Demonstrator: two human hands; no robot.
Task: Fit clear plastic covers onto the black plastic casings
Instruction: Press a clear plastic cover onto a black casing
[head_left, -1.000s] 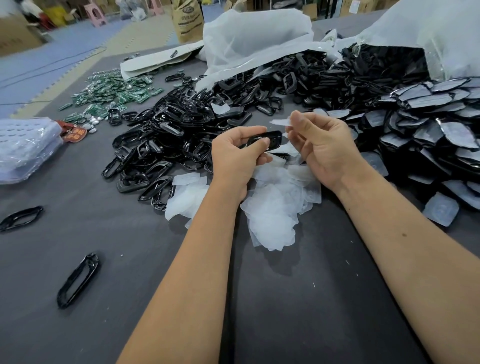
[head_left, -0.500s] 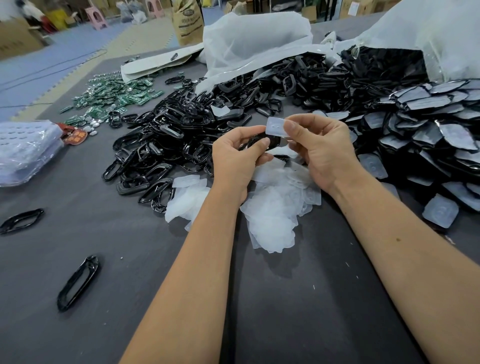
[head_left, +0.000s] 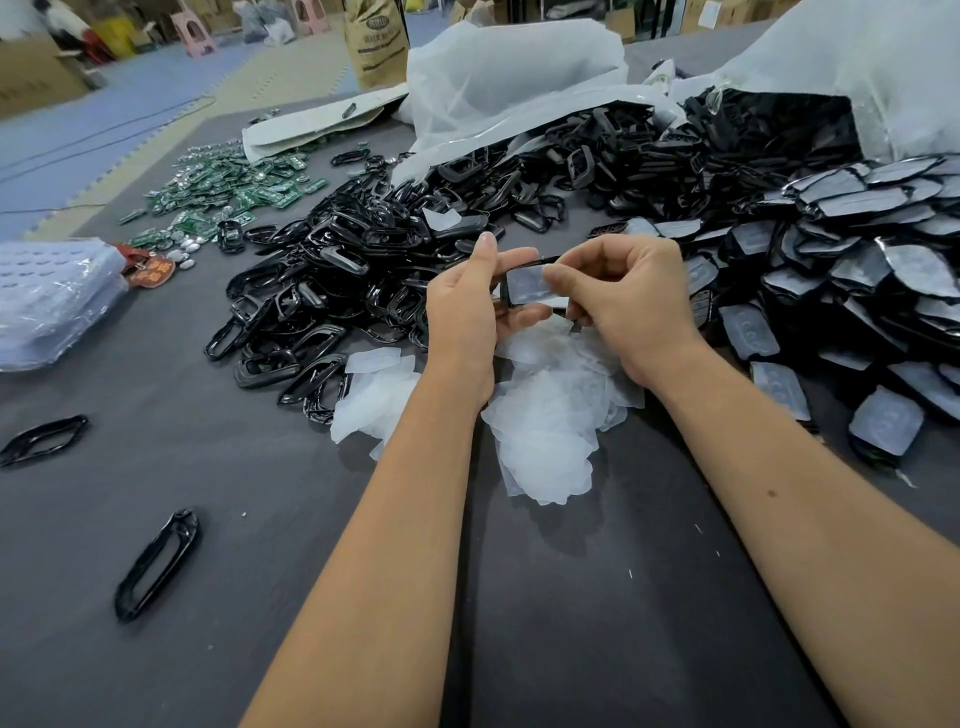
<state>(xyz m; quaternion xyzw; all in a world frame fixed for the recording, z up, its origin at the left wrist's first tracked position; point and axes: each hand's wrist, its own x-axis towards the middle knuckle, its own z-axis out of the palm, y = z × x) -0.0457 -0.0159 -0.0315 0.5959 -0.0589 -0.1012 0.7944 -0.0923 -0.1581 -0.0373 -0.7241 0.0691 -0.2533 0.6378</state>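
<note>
With many covered black casings (head_left: 852, 270) piled right and bare black plastic frames (head_left: 332, 270) heaped left, the left hand (head_left: 462, 312) grips one black casing (head_left: 506, 299) while the right hand (head_left: 628, 301) pinches a clear plastic cover (head_left: 525, 285) onto it.

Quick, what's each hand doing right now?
Left hand: holding the black casing.
Right hand: pinching the clear cover onto it.
</note>
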